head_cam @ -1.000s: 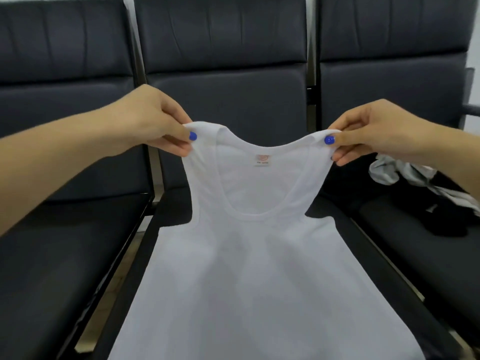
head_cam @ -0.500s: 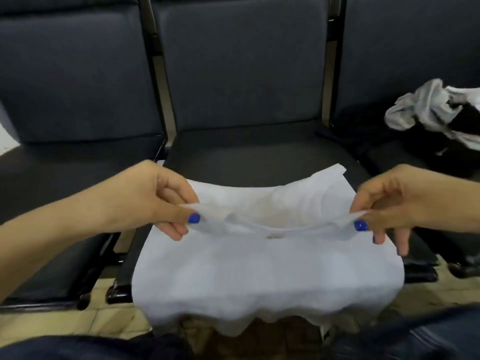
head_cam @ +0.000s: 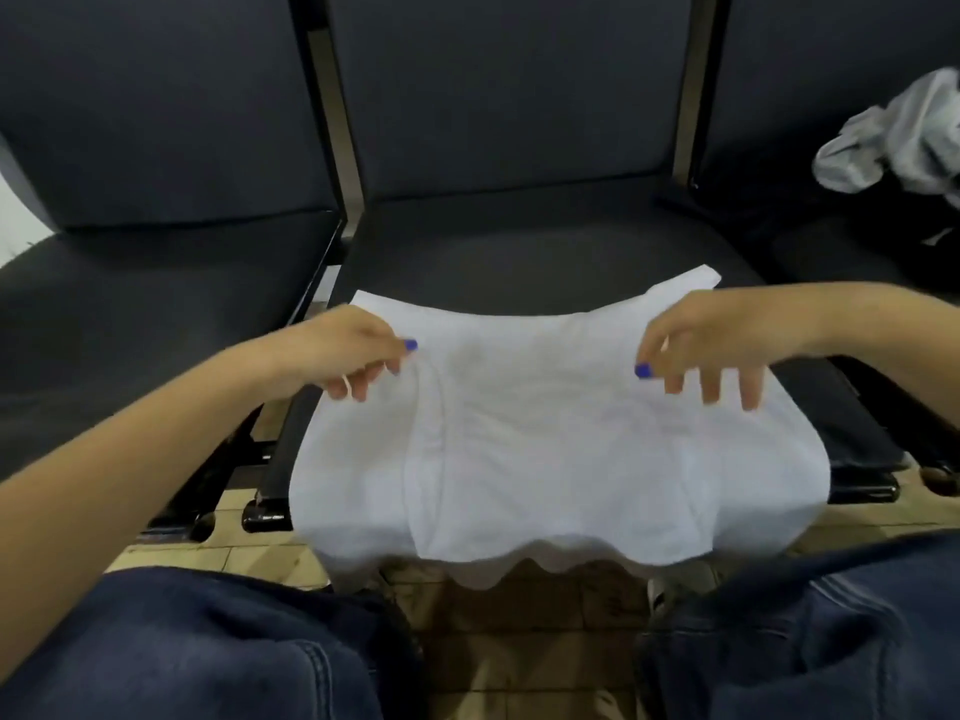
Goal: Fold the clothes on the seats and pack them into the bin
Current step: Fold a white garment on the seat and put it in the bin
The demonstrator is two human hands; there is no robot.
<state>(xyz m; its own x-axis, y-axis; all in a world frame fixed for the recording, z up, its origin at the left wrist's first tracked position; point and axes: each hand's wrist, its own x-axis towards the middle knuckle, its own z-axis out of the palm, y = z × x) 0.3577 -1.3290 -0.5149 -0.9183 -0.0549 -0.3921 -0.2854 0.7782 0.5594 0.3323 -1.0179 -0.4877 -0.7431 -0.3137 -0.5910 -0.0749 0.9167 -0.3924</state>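
A white sleeveless cotton top (head_cam: 545,433) is lying folded over on the middle black padded seat (head_cam: 519,252), its near edge hanging past the seat's front edge. The left hand (head_cam: 348,350) is hovering at the garment's left edge, fingers loosely curled; whether it is pinching cloth cannot be told. The right hand (head_cam: 711,345) is spreading relaxed fingers over the right part, holding nothing. A crumpled grey-white garment pile (head_cam: 893,137) is sitting on the right seat's back corner.
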